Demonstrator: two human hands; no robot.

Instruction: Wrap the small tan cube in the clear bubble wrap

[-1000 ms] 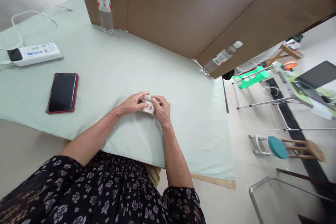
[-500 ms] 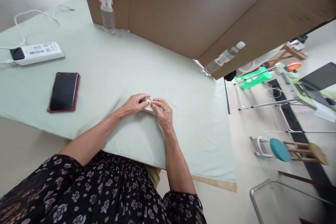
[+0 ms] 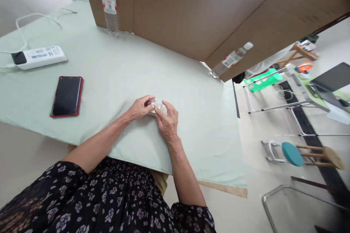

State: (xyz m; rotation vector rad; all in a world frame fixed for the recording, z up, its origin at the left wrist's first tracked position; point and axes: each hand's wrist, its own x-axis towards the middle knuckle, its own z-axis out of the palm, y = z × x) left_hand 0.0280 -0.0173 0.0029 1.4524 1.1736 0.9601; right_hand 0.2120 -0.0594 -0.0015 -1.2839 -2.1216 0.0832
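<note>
My left hand [image 3: 140,107] and my right hand [image 3: 168,122] meet over the pale green tablecloth [image 3: 115,69], near the table's front edge. Both pinch a small pale packet [image 3: 158,107] between their fingertips. The packet is mostly hidden by my fingers, and its contents cannot be made out. My forearms reach in from the bottom, with dark floral sleeves behind them.
A red-cased phone [image 3: 66,95] lies left of my hands. A white power strip [image 3: 38,57] with cables sits at the far left. Two water bottles [image 3: 108,2] [image 3: 231,59] stand by a brown cardboard screen [image 3: 197,11]. Stools [image 3: 300,153] and tables fill the floor at right.
The packet has dropped from a raised, visible position to low between my fingers. My right hand has turned over it and covers more of it.
</note>
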